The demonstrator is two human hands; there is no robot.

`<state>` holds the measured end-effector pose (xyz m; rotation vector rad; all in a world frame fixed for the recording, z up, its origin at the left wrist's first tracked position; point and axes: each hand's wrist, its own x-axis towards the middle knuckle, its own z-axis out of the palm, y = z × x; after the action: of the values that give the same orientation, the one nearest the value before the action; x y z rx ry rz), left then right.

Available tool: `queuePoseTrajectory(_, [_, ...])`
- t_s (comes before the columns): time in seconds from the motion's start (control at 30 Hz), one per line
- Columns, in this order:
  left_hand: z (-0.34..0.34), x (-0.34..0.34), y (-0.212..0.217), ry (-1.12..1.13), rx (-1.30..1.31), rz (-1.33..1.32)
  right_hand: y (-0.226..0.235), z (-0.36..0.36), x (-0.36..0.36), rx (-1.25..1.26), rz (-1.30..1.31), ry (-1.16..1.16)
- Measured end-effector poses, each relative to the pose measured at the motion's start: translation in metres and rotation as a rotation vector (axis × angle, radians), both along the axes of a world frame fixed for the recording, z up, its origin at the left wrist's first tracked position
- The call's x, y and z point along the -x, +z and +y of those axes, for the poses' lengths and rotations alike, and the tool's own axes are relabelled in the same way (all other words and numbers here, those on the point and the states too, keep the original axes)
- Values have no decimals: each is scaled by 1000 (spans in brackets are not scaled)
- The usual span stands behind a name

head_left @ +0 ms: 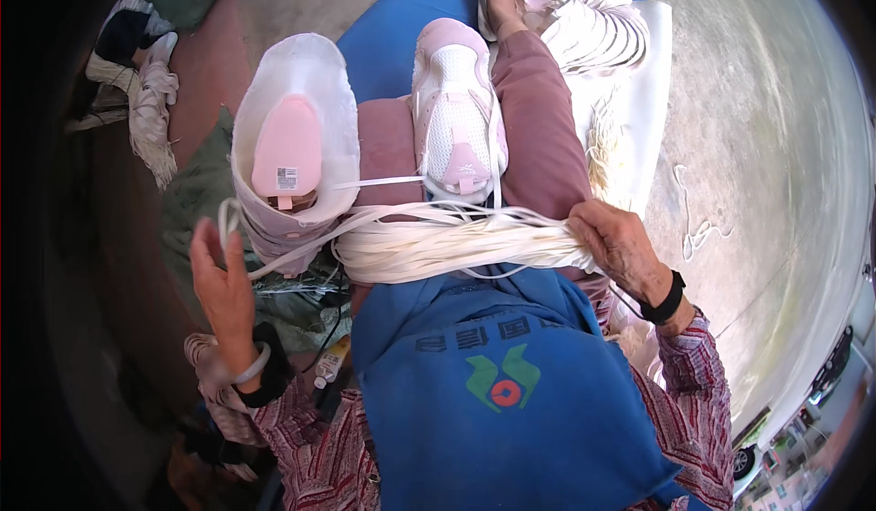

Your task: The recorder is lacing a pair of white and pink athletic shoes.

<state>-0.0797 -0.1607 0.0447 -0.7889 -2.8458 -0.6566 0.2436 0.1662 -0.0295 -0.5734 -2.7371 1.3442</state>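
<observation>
A thick bundle of white shoelaces (456,245) stretches across my lap over the blue apron. My right hand (622,245) is closed round its right end. At the left, my left hand (224,285) has a single looped shoelace (229,212) between thumb and fingers; this lace runs back to the bundle. Beside that hand stands a stack of nested pale pink shoe uppers (341,128), with a pink tongue (289,137) showing inside. A pink and white sneaker upper (459,109) rests on my thighs, its toe pointing away, and a lace trails from it to the left.
At the far right, a row of nested white shoe uppers (607,27) lies on a white sheet (650,100) beside a skein of laces (602,146). One loose lace (692,228) is on the floor. A small tube (332,361) lies by my left forearm; pale lace bundles (153,114) lie far left.
</observation>
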Motion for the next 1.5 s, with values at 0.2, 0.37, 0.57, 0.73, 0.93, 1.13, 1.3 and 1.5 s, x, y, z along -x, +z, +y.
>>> queuePoseTrajectory(0.2, [144,-64,33,-694,-468,-527,64,23,61,475,223,-2])
queuePoseTrajectory(0.37, [188,-85,0,-668,-471,-1048,71,20,104,579,167,-18])
queuePoseTrajectory(0.57, [185,-78,-19,-431,-488,-1240,54,9,121,1225,448,-322])
queuePoseTrajectory(0.73, [183,-79,-32,-340,-490,-1264,29,10,129,971,195,-190])
queuePoseTrajectory(0.93, [183,-85,-37,-424,-415,-1036,17,-1,138,857,231,-271])
queuePoseTrajectory(1.13, [178,-83,-42,-403,-395,-1082,8,-6,133,805,266,-303])
queuePoseTrajectory(1.3, [162,-62,-44,-315,-527,-929,18,37,127,1046,516,-503])
queuePoseTrajectory(1.5, [144,-25,-1,-140,-806,-719,30,97,97,939,403,-390])
